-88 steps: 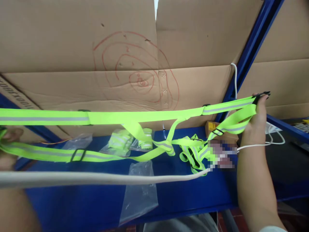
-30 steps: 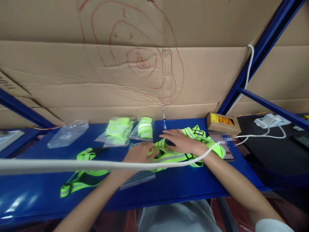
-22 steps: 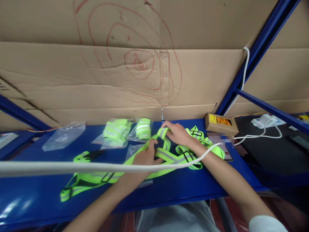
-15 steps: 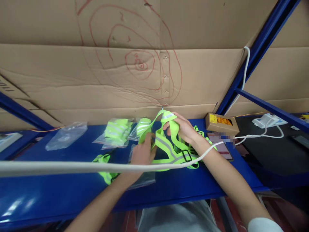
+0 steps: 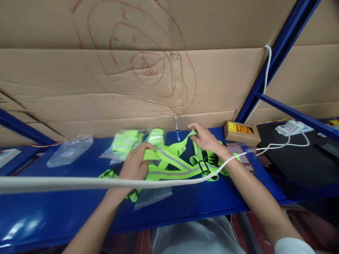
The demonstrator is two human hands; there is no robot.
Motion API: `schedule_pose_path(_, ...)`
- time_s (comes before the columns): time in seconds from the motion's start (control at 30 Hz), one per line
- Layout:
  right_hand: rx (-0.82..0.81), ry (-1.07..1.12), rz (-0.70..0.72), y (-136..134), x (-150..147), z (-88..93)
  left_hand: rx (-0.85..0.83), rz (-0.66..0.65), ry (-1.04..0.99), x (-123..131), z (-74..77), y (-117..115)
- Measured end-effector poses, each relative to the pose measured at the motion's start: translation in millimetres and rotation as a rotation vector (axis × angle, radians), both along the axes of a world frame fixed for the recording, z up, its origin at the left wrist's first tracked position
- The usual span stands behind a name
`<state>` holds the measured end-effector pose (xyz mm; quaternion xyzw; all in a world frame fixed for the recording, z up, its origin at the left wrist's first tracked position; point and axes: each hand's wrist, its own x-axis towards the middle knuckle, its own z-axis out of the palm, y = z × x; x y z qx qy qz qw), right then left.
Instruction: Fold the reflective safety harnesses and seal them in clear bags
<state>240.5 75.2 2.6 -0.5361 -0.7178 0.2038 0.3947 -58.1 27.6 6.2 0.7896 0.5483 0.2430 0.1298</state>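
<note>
A neon-yellow reflective harness (image 5: 176, 173) with grey stripes and black buckles lies spread on the blue table, partly lifted between my hands. My left hand (image 5: 136, 163) is closed on one of its straps at the left. At the upper right, my right hand (image 5: 203, 138) pinches another strap between thumb and fingers. A black slider buckle (image 5: 203, 166) shows on the harness below my right hand. Under the straps lies a clear plastic bag (image 5: 153, 197). More yellow webbing (image 5: 108, 174) sits partly hidden behind my left wrist.
Folded yellow bands in clear bags (image 5: 127, 141) lie at the back, near an empty plastic bag (image 5: 71, 150). A white cable (image 5: 79, 183) crosses before my arms. On the right are a cardboard box (image 5: 242, 133) and a phone (image 5: 245, 163). A metal hook (image 5: 176, 123) hangs by the cardboard wall.
My hands have moved apart, the left one leftward, stretching the harness flatter and lower. The strap loop that was up by the hook has come away from it.
</note>
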Motion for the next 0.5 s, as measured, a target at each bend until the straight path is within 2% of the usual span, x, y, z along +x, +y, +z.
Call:
schedule_pose_path(0.13, 0.21, -0.353, 0.07, -40, -11, 5.9, -0.107, -0.077, -0.33, 0, 0.5, 15)
schedule_pose_path(0.17, 0.257, -0.399, 0.133, -54, -9, 5.4, -0.134, -0.09, -0.373, -2, 2.1, 18)
schedule_pose_path(0.23, 0.251, -0.452, 0.291, -85, 4, -0.1, -0.196, -0.129, -0.384, -15, 5.5, 19)
schedule_pose_path(0.3, 0.183, -0.466, 0.344, -116, 27, -11.1, -0.209, -0.14, -0.316, -38, 5.6, 8)
schedule_pose_path(0.37, 0.08, -0.505, 0.254, -141, 54, -24.8, -0.166, -0.085, -0.203, -67, -1.4, -12)
schedule_pose_path(0.4, 0.043, -0.533, 0.199, -150, 67, -31.4, -0.133, -0.028, -0.136, -82, -7.9, -25)
schedule_pose_path(0.47, 0.011, -0.606, 0.146, -162, 88, -42.0, -0.249, -0.082, 0.068, -108, -25.4, -48)
schedule_pose_path(0.5, 0.014, -0.638, 0.131, -164, 95, -45.8, -0.297, -0.065, 0.147, -118, -35.0, -56)
